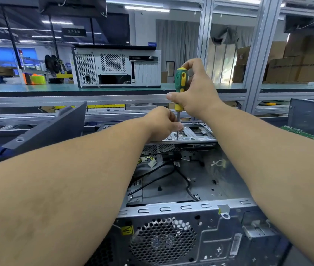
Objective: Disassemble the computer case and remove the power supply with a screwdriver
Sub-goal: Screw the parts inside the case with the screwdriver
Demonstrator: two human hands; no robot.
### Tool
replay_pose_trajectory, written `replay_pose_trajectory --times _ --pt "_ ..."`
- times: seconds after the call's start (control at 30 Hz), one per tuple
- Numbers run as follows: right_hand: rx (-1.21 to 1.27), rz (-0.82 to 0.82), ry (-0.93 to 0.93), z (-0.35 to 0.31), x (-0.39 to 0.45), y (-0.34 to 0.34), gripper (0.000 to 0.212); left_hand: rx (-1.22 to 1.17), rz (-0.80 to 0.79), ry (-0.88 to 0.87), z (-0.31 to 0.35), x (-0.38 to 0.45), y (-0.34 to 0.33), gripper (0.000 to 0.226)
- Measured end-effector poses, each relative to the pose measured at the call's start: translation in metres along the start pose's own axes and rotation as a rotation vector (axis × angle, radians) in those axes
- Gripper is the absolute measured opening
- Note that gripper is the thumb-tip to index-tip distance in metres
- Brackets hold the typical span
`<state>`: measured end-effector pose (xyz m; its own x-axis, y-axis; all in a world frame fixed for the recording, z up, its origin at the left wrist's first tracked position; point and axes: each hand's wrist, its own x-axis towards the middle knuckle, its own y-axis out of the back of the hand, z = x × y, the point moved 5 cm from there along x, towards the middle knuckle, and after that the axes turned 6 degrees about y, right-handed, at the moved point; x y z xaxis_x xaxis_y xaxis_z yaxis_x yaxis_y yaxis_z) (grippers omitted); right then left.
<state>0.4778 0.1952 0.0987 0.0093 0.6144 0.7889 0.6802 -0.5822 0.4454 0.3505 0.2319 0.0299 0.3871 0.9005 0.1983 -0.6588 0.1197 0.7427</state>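
Observation:
An open grey computer case (173, 209) lies in front of me, its rear fan grille nearest and its inside bare except for black cables. My right hand (196, 91) grips the green and yellow handle of a screwdriver (179, 83) held upright. Its tip meets a screw (177, 138) on the metal drive bracket (196, 135) at the case's far side. My left hand (162, 122) pinches the screwdriver's shaft just above the bracket. The power supply is not plainly visible; my left arm covers the case's left part.
A dark side panel (50, 129) leans at the left. A green circuit board (305, 134) lies at the right. A second computer case (117, 67) stands on the far green bench behind aluminium rails. Cardboard boxes (296, 64) are stacked at the back right.

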Motion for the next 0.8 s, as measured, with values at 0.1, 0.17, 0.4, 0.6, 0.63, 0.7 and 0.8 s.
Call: replay_pose_trajectory --times 0.1,0.17,0.4,0.6,0.63,0.7,0.8 --pt "-0.077 0.01 0.006 -0.003 0.0 -0.001 0.074 -0.005 -0.019 0.002 0.001 -0.002 0.0 0.017" --pt "-0.145 0.002 0.024 -0.005 0.0 -0.003 0.074 0.007 -0.032 -0.004 0.002 -0.003 0.0 0.017" --pt "-0.217 0.012 0.018 -0.003 0.002 -0.005 0.06 -0.09 -0.001 -0.012 0.006 -0.005 0.0 0.024" --pt "-0.094 -0.089 0.045 -0.002 0.007 -0.01 0.062 -0.11 0.055 0.026 0.004 -0.002 0.002 0.029" --pt "-0.073 -0.108 0.053 -0.002 0.007 -0.01 0.062 -0.108 0.062 0.032 0.004 -0.002 0.002 0.031" --pt "-0.02 -0.125 0.052 0.0 0.007 -0.009 0.06 -0.106 0.073 0.033 0.006 -0.001 0.002 0.033" --pt "0.04 -0.093 0.035 0.007 0.006 -0.005 0.052 -0.073 0.078 0.028 0.011 0.0 0.0 0.031"
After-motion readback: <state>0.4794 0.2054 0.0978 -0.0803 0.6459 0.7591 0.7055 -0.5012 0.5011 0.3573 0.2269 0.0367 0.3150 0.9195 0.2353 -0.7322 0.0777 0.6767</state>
